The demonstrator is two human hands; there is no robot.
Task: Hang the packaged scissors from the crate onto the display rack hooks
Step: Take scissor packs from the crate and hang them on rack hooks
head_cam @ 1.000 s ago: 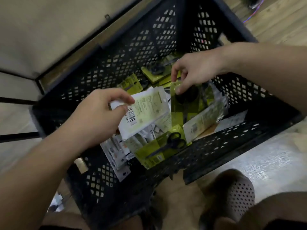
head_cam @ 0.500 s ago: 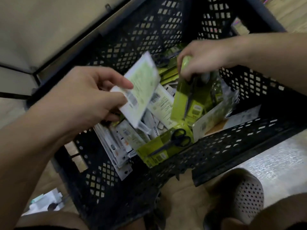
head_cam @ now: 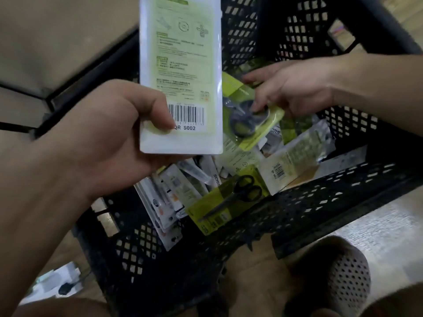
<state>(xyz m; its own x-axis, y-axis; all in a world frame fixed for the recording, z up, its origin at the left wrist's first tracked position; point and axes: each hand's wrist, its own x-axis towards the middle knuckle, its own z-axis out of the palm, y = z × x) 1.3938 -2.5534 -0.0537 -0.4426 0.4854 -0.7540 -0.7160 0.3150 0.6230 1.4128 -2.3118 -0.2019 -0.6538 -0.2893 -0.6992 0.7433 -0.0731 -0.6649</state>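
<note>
Head view: the left hand (head_cam: 109, 138) grips the bottom corner of a white-backed pack (head_cam: 180, 72), thumb across its barcode, holding it up toward twelve o'clock. At two o'clock the right hand (head_cam: 295, 88) pinches a green scissors pack (head_cam: 249, 113) just above the heap in the black crate (head_cam: 320, 202). A loose green pack (head_cam: 229, 202) lies at six o'clock. I'd call this the picking-up step. Next, each pack's hang hole needs lining up with a hook, and the rack is out of sight.

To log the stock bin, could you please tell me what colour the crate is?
The crate is black, clearest in the head view.
</note>
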